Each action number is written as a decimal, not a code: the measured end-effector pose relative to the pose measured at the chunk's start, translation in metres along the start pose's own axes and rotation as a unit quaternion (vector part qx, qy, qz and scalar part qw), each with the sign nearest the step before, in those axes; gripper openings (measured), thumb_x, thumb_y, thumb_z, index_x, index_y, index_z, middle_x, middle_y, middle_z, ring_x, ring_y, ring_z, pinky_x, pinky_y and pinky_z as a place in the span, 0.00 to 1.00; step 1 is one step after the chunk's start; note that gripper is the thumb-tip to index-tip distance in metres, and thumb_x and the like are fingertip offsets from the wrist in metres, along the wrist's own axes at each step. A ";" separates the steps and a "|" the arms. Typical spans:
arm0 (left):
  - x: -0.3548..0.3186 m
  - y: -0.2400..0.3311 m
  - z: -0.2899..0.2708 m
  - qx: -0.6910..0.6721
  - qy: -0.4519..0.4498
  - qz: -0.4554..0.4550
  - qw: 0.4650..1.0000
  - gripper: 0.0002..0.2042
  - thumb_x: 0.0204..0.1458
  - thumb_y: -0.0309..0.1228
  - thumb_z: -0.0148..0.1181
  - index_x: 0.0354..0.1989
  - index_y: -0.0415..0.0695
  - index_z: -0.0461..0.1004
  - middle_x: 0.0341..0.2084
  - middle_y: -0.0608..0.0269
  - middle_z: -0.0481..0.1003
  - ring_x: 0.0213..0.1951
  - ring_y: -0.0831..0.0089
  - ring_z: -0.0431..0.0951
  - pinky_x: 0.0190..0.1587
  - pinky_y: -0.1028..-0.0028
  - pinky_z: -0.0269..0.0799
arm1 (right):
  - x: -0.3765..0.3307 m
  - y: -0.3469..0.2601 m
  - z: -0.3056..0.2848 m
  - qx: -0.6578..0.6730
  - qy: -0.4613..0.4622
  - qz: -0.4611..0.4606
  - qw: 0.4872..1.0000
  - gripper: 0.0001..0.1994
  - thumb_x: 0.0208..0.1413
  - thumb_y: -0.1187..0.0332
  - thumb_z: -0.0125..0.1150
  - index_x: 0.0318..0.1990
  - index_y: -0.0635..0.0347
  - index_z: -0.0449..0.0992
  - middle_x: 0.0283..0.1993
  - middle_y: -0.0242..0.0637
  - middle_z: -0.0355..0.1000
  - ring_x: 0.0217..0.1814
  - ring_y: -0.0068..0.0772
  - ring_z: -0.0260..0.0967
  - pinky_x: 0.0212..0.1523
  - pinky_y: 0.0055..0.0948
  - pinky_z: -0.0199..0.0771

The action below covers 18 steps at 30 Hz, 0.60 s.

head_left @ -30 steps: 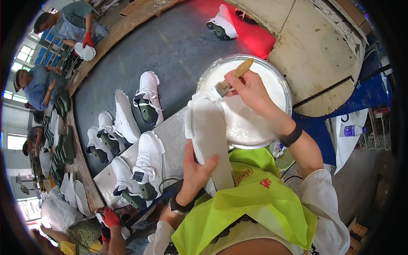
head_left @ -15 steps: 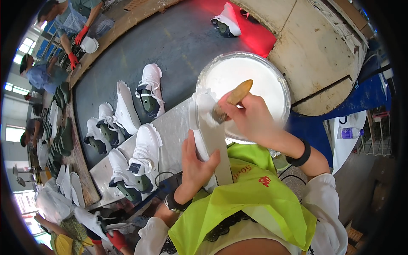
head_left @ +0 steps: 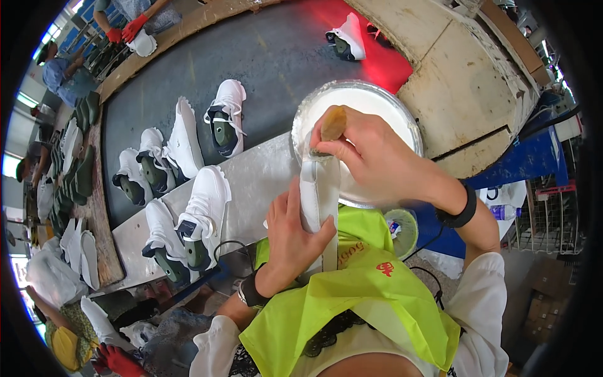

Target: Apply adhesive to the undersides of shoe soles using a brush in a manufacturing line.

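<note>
My left hand (head_left: 290, 234) is wrapped round a white shoe sole (head_left: 320, 195), which stands lengthwise in front of me against the yellow-green apron (head_left: 358, 295). Gripped in my right hand (head_left: 380, 147) is a brush with a stubby wooden handle (head_left: 333, 123). Its bristles, partly hidden by my fingers, touch the far end of the sole. Just beyond, partly under my right hand, sits a round metal basin (head_left: 358, 84) of white liquid. To the left, white sneakers with dark green insides stand on the metal ledge, one of them a laced sneaker (head_left: 206, 204).
Several sneakers, such as this one (head_left: 226, 116), stand on the dark conveyor belt (head_left: 182, 75) behind the metal ledge (head_left: 254, 179). One sneaker (head_left: 347, 39) is by the red-lit opening. A worn beige panel (head_left: 465, 81) borders the basin. Co-workers with red gloves (head_left: 135, 26) are across the belt.
My right hand has moved the brush left, from the sole's side to its far end. The sole has turned in my left hand. Objects have shifted slightly in view.
</note>
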State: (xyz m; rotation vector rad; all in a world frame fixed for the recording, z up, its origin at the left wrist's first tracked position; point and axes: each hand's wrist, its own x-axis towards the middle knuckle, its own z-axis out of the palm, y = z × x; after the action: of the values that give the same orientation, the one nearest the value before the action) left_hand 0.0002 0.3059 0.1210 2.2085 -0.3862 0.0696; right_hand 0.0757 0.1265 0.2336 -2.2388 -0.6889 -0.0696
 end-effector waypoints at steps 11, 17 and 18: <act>-0.008 -0.004 -0.006 0.002 0.030 -0.012 0.999 0.42 0.41 0.39 0.65 0.65 0.36 0.54 0.45 0.44 0.67 0.47 0.49 0.66 0.51 0.56 0.62 | 0.003 -0.005 -0.018 -0.004 -0.022 0.003 1.000 0.07 0.58 0.69 0.54 0.37 0.66 0.71 0.31 0.46 0.72 0.35 0.52 0.70 0.38 0.39 0.70; -0.005 -0.009 -0.007 -0.019 -0.013 -0.027 0.999 0.42 0.41 0.39 0.65 0.65 0.36 0.54 0.45 0.43 0.68 0.47 0.49 0.66 0.52 0.55 0.62 | -0.018 0.008 0.022 0.024 0.084 -0.056 0.995 0.02 0.56 0.76 0.56 0.35 0.65 0.72 0.37 0.38 0.71 0.38 0.33 0.70 0.42 0.27 0.70; -0.005 -0.010 -0.007 -0.015 -0.020 -0.027 0.999 0.42 0.41 0.39 0.65 0.65 0.36 0.54 0.45 0.43 0.68 0.47 0.49 0.66 0.52 0.55 0.62 | -0.022 0.003 0.020 0.051 0.035 -0.049 0.997 0.01 0.56 0.76 0.56 0.35 0.64 0.72 0.36 0.38 0.72 0.39 0.32 0.71 0.42 0.27 0.70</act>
State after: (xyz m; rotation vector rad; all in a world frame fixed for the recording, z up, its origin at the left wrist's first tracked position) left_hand -0.0011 0.3184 0.1172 2.1911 -0.3463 -0.0091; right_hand 0.0551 0.1293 0.2121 -2.0948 -0.7473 -0.1582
